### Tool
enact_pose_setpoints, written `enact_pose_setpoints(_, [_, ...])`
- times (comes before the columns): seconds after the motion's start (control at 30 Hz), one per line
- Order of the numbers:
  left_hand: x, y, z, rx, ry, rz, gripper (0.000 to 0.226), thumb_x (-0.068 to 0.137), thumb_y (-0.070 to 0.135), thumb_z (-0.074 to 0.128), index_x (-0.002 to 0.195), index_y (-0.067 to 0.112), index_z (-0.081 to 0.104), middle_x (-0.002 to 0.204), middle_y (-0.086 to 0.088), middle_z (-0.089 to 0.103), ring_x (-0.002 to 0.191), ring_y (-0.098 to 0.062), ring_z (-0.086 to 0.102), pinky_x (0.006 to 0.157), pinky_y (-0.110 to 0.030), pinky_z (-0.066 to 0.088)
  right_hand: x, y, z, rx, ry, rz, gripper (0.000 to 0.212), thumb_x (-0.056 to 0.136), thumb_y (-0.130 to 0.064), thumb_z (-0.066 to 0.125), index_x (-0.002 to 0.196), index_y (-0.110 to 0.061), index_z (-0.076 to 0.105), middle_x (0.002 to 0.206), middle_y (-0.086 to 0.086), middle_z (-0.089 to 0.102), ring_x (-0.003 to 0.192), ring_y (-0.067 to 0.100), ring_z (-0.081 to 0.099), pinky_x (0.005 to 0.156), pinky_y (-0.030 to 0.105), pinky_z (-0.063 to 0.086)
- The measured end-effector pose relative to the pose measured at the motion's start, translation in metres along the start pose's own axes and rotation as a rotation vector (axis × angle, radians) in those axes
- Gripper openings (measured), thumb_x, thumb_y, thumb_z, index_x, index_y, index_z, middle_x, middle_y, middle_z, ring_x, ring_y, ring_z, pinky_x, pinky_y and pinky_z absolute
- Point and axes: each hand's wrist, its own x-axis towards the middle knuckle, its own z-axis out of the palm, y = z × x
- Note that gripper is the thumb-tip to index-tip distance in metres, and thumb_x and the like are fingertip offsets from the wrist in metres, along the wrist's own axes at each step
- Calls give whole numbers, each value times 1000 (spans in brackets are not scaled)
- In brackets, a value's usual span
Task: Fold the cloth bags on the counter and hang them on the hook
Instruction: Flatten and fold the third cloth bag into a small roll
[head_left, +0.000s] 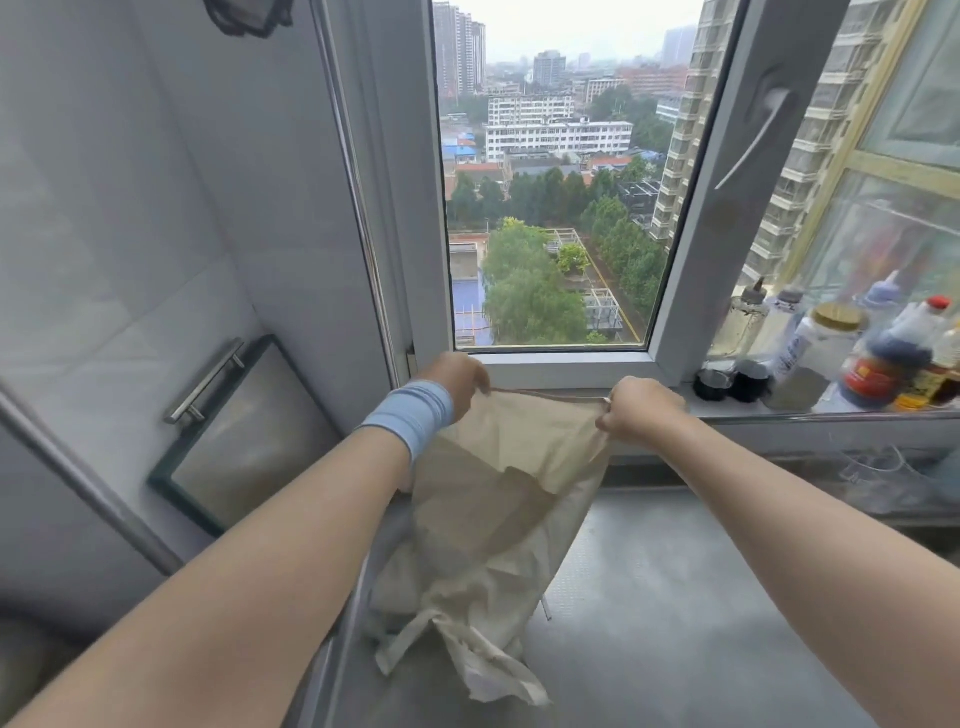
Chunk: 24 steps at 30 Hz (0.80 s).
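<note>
While both hands (545, 400) pinch it, beige cloth bag (498, 509) hangs creased.

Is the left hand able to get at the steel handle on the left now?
Probably not yet: the left hand pinches the top edge of the cloth bag. Nothing stands between it and the steel handle, so once it lets go, likely yes.

Far left: dark object (244, 15) cut off by top edge, can't identify. Far right: bottles (878, 358) blurred, labels unreadable, last one cut by right edge. Fingertips of left hand (457, 376) and right hand (641, 410) hidden behind knuckles where they grip the top hem of the cloth bag (509, 493). Its crumpled near end: handles unclear.
</note>
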Motion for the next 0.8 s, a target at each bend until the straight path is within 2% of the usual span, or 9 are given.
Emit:
enact_pose_setpoints(0.1, [-9,1,24,-35,103,42,60,91,6,59,144,29,40,156,1,22,127,-24,48,101,-31,39,6,13,9,190,-93,137,19,81,-9,55,68,-7,69,60,6,71,49,22,66,56,28,57])
enact_pose_setpoints(0.17, [-15,-2,49,-18,109,34,65,88,10,61,144,32,37,155,2,23,126,-25,48,103,-34,39,5,19,19,196,-96,158,16,80,0,55,70,-2,68,61,9,70,54,24,68,53,30,58])
enact_pose_setpoints(0.23, [-21,-8,75,-132,-2,-3,56,87,10,58,138,31,45,144,-1,41,119,-26,53,102,-37,43,3,19,37,178,-49,147,14,85,-5,55,96,1,63,87,15,70,76,27,69,56,30,53])
enact_pose_setpoints(0.3, [-33,-14,100,-158,-193,-68,51,87,15,61,135,28,50,136,-3,54,115,-25,57,101,-35,45,-5,12,61,109,19,71,44,87,-15,58,127,-5,45,125,19,51,113,34,54,83,39,51])
enact_pose_setpoints(0.37, [-49,-21,120,-138,-343,-112,48,89,25,64,135,25,52,134,-1,56,120,-22,55,103,-29,42,-16,-2,88,76,43,-201,54,82,-17,58,134,-17,46,135,11,44,124,31,43,100,42,43])
enact_pose_setpoints(0.5, [-79,-33,145,-218,-478,-193,45,89,33,64,132,24,56,132,2,59,117,-18,57,100,-26,42,-57,-43,133,-28,-342,-724,73,72,-8,53,141,-31,49,146,-6,47,136,19,41,109,37,37])
enact_pose_setpoints(0.6, [-99,-45,159,-220,-539,-236,52,83,41,68,130,23,58,132,3,60,117,-17,58,102,-28,43,-78,-65,169,-240,-583,-748,95,75,-26,67,155,-32,16,156,-6,31,142,21,34,113,39,32])
enact_pose_setpoints(0.67, [-113,-54,167,-239,-565,-266,58,80,46,70,132,24,56,133,3,59,117,-17,58,102,-28,43,-85,-73,190,-309,-671,-641,109,70,-38,75,155,-29,8,152,1,37,137,26,41,110,38,34])
enact_pose_setpoints(0.8, [-135,-68,169,-328,-473,-315,78,74,59,71,139,24,47,141,3,49,125,-20,51,103,-33,40,-82,-88,192,-62,-680,-457,37,83,-28,69,118,-17,66,119,7,66,107,26,63,82,26,44])
